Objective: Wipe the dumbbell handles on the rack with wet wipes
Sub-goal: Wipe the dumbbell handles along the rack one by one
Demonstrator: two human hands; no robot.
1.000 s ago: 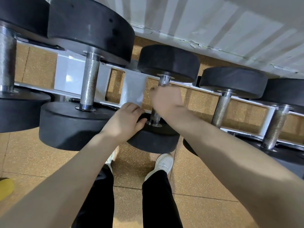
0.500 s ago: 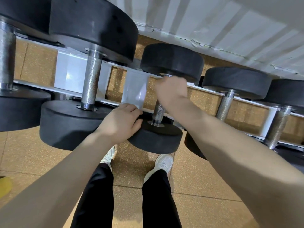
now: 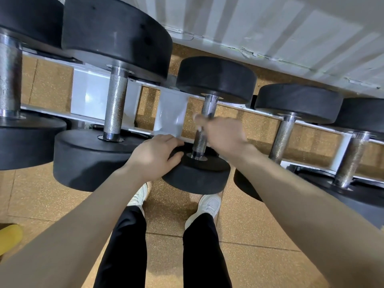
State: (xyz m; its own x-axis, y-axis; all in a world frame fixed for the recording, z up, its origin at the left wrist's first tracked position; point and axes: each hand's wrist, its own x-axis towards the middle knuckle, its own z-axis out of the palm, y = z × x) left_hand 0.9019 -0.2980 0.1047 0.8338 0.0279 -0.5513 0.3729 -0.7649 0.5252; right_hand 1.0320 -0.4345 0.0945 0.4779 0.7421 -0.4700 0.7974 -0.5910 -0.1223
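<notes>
A small dumbbell lies on the white rack (image 3: 89, 96), and its knurled steel handle (image 3: 208, 108) runs away from me between two black heads. My right hand (image 3: 222, 135) grips the middle of that handle and is motion-blurred. A small whitish bit shows at its fingertips, too blurred to name. My left hand (image 3: 154, 155) rests on the near black head (image 3: 197, 175) of the same dumbbell, its fingers lying over the head's top left edge. No wipe is plainly visible.
A bigger dumbbell with a bare handle (image 3: 115, 107) lies just left. Two more handles (image 3: 283, 136) (image 3: 351, 161) lie to the right. A white panelled wall (image 3: 270, 28) stands behind the rack. My legs and white shoes stand on the cork-coloured floor (image 3: 249, 235). A yellow object (image 3: 9, 235) sits low left.
My right hand slid up the handle to the far head, then back down to the middle. My left hand stayed on the near head.
</notes>
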